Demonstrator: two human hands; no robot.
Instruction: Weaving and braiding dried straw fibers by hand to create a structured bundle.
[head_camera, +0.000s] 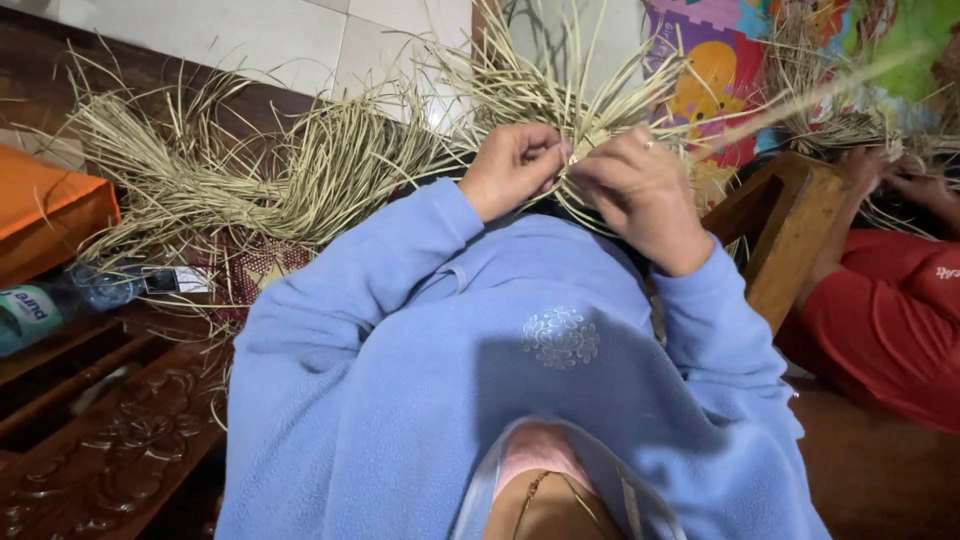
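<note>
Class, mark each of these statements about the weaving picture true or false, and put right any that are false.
1. Both hands grip the same piece of woven straw. True: the left hand and right hand meet on the woven straw piece.
2. The person wears a red top. False: the fleece top is light blue; a neighbouring person wears red.
3. A plastic bottle lies at the left. True.
4. Loose straw lies on the right hand's side. False: it lies on the left hand's side.
</note>
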